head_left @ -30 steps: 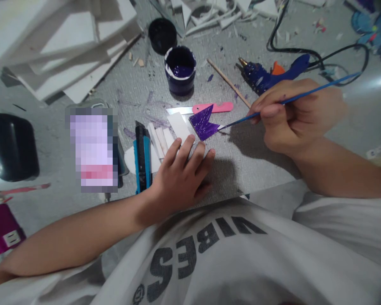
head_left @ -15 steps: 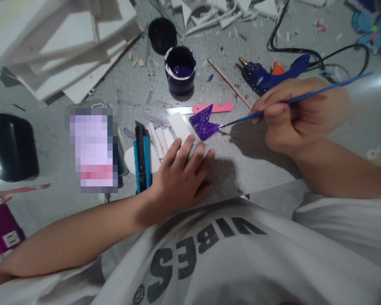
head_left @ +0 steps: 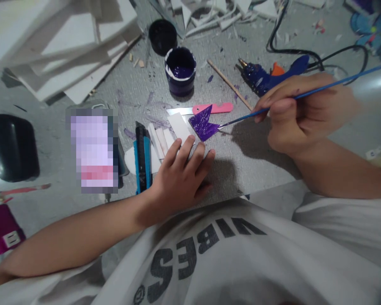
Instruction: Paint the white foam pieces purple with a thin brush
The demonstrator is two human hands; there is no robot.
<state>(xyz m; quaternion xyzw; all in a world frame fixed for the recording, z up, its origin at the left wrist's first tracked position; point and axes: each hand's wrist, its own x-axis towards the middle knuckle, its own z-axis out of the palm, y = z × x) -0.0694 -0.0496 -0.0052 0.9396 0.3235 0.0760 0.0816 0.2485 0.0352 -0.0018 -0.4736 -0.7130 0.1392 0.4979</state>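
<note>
- White boards (head_left: 66,46) are lying stacked at the upper left, above a phone (head_left: 93,148) with a blurred-out screen.
- A blue-and-black cutter (head_left: 142,163) is lying beside some thin white strips (head_left: 179,127).
- The left hand (head_left: 180,178) is resting palm down with its fingers spread, reaching over the strips; whether a fingertip is touching the purple piece, I cannot tell.
- An uncapped jar (head_left: 180,87) of dark purple paint is standing just beyond, between its black lid and the work.
- The notched purple piece (head_left: 201,125) is lying on the tabletop (head_left: 263,178), glistening as if wet, overlapping a pink-handled knife (head_left: 222,107).
- A blue glue gun (head_left: 260,78) is lying near a wooden stick (head_left: 230,84).
- The right hand (head_left: 300,123) is pinching a blue paintbrush (head_left: 324,87) between thumb and fingers, its tip meeting the piece's right-hand point.
- The step in hand is apparently coating that point; the next move is calling for light strokes and a steady piece.
</note>
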